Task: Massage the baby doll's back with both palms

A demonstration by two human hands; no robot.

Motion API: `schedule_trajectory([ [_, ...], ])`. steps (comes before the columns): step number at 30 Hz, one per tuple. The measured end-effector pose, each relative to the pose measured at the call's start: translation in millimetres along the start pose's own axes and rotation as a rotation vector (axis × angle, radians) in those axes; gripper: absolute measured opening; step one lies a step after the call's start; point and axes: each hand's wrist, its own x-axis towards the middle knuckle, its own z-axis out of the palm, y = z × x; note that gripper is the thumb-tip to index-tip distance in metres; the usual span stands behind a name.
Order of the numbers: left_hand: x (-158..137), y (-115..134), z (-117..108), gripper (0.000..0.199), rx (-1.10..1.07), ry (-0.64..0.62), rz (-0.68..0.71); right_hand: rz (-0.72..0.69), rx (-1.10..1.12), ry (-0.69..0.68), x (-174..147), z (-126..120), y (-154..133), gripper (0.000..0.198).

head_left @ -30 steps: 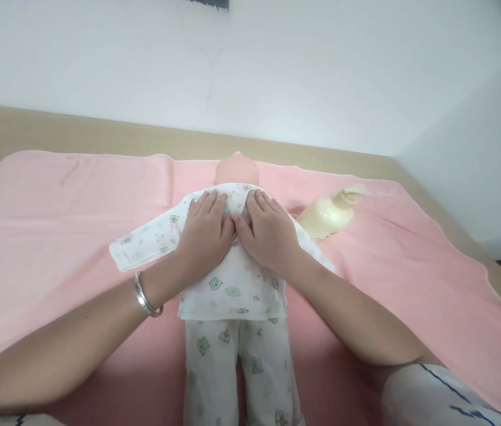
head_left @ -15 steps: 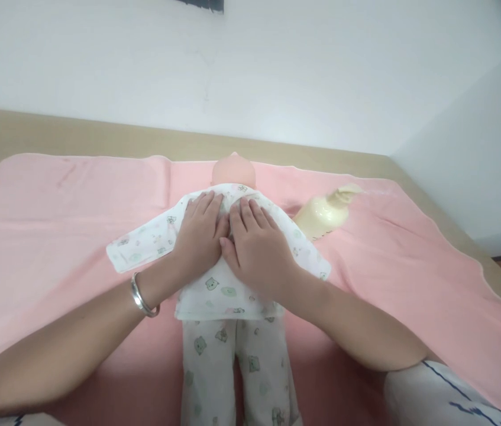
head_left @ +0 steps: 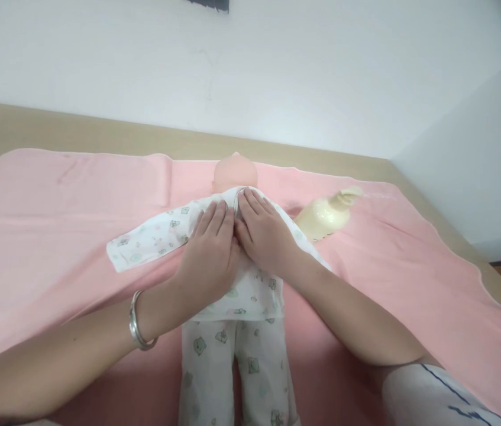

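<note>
A baby doll [head_left: 236, 171] lies with its head away from me. It wears a white printed long-sleeved top [head_left: 157, 236] and matching trousers [head_left: 208, 361]. My left hand [head_left: 210, 251] lies flat on the middle of the top, fingers stretched out and touching the cloth. Beside it, slightly farther up near the neckline, my right hand [head_left: 265, 231] rests on the top with its fingers extended. The two thumbs are close together at the centre. The chest area under my palms is hidden, and so is most of the doll's right-side sleeve, behind my right forearm.
A pale yellow pump bottle [head_left: 323, 216] lies on its side right of the doll. Beneath everything spreads a pink cloth [head_left: 55, 225] on a wooden table [head_left: 99, 127], whose far edge meets a white wall [head_left: 299, 77].
My left hand has slid down toward me on the top. My right hand has moved slightly up toward the neckline. The doll and bottle have stayed in place.
</note>
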Motion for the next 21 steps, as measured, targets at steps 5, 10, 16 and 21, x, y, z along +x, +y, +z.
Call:
schedule_trajectory([
  [5,-0.5,2.0,-2.6,0.062,-0.007,-0.025,-0.009,-0.014,-0.022,-0.03,1.0,-2.9,2.1,0.062],
  [10,-0.8,5.1,-4.2,0.066,-0.01,-0.065,-0.016,-0.007,-0.034,-0.045,1.1,-4.7,0.7,0.061],
  [16,1.8,0.6,-3.1,0.065,-0.063,-0.059,-0.044,0.005,-0.07,-0.043,0.4,-4.4,-2.2,0.059],
  [21,6.8,-6.7,-1.2,0.062,-0.135,-0.044,-0.083,0.005,-0.107,-0.039,-4.0,-6.2,-7.9,0.059],
])
